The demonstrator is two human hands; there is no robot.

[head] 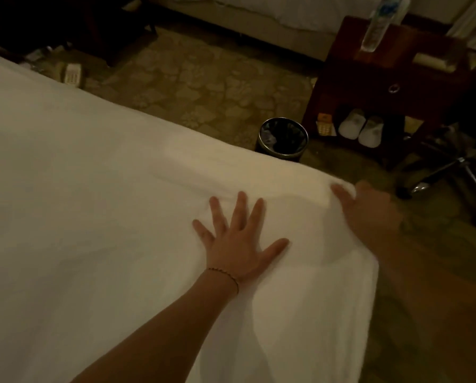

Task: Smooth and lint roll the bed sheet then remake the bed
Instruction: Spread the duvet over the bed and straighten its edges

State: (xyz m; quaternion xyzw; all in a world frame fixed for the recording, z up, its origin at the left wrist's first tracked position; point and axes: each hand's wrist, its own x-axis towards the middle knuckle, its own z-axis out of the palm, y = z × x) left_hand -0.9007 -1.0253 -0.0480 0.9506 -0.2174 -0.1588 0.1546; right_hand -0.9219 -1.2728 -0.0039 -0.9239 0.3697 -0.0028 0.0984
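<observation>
While left hand presses flat, fingers spread, near the bed corner and right hand pinches the bed sheet edge there: risk of fresh wrinkles, or untucking, from too hard a tug.

Left hand flat, fingers spread, right hand blurred, apparently gripping
</observation>
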